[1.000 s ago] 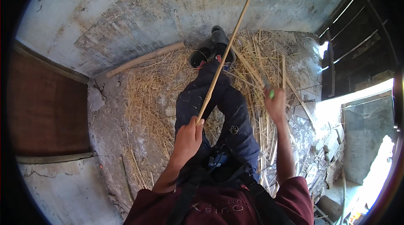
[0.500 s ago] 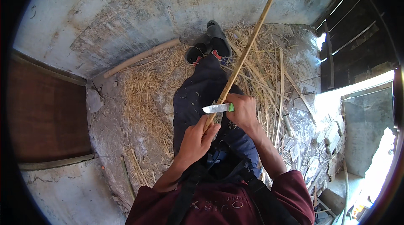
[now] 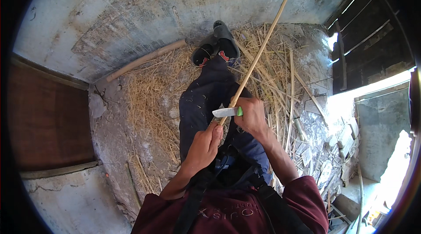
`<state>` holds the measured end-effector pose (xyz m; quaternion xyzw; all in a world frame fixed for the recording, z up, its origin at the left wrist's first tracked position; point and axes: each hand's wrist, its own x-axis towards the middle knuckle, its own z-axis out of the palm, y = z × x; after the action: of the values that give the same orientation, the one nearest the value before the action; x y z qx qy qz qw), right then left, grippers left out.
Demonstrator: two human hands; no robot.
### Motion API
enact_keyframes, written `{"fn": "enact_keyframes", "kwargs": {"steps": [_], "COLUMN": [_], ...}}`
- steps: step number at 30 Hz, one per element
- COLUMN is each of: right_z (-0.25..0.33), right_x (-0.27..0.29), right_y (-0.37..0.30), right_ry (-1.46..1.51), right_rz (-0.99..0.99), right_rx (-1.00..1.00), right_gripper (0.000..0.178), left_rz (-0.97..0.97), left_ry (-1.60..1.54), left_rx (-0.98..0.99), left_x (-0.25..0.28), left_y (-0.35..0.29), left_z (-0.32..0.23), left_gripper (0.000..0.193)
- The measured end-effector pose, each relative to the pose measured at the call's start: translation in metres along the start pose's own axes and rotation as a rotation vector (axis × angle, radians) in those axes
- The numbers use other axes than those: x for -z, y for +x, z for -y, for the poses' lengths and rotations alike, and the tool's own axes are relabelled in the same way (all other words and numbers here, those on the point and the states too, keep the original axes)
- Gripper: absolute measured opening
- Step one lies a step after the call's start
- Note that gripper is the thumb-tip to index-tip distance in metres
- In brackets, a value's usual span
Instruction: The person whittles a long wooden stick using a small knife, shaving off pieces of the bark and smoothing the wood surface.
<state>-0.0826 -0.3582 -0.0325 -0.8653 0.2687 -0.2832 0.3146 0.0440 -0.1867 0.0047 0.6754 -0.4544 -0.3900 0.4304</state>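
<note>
A long, pale bamboo strip [image 3: 256, 58] slants from my lap up toward the far wall. Near its lower end my left hand [image 3: 205, 144] is closed round it, thumb laid along the strip. My right hand [image 3: 250, 114] grips a knife by its green handle, of which only a small bit shows. The knife [image 3: 225, 112] has a short, wide blade pointing left, and it crosses the strip just above my left hand. My right fingers also lie close against the strip; whether they press on it I cannot tell.
Dry shavings [image 3: 151, 102] litter the floor left of my legs. More split strips [image 3: 291, 98] lie at the right, beside broken rubble [image 3: 326, 170]. A round pole [image 3: 147, 60] rests along the far wall [image 3: 131, 10]. A brown wooden panel [image 3: 50, 118] stands at the left.
The bamboo strip has turned in my hands and now shows a narrower, paler side. My left hand has shifted slightly, its thumb now lying along the strip. The knife has barely moved.
</note>
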Motion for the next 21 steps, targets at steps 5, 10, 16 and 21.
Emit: {"fn": "enact_keyframes", "kwargs": {"steps": [5,10,16,21], "right_z": [0.001,-0.001,-0.005,-0.004], "right_x": [0.006,0.002,0.002,0.001], "right_y": [0.003,0.011,0.021,0.021], "right_ry": [-0.093,-0.195,-0.249,-0.256], "right_rz": [0.034,-0.022,-0.108,-0.133], "right_rx": [-0.008,-0.060,-0.063,-0.078], "right_gripper": [0.025,0.024,0.021,0.016], "left_rz": [-0.008,-0.053,-0.079,-0.096], "left_ry": [0.138,0.160,0.204,0.259], "left_rx": [-0.039,-0.030,-0.064,-0.092], "left_x": [-0.003,-0.005,0.002,0.002], "left_y": [-0.001,0.005,0.016,0.014], "left_z": [-0.001,-0.002,-0.010,-0.002], "left_gripper": [0.031,0.034,0.033,0.034]}}
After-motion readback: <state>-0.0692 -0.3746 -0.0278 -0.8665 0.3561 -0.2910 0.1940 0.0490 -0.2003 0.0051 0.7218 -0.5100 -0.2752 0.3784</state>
